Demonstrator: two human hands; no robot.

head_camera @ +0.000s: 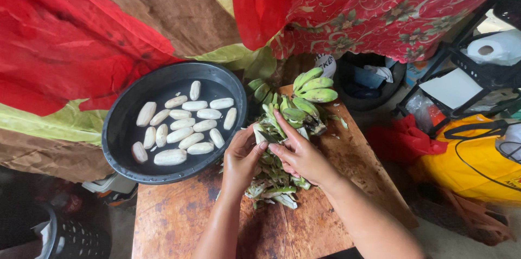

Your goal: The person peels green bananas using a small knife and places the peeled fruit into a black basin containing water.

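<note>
Pinching a partly peeled green banana (264, 135) between thumb and curled fingertips, the left hand (240, 160) is met by the right hand (302, 156), whose fingers (286, 129) are held close together and laid along the fruit's skin. Below and around both sets of fingers, a heap of stripped green peels (273, 183) is spread on the worn brown wooden table (179, 221). Just beyond the right fingertips, a bunch of unpeeled green bananas (312, 91) is seen. To the left of the left fingers, a round black plastic basin (122, 129) is set, in which pale peeled bananas (182, 126) are lying.
</note>
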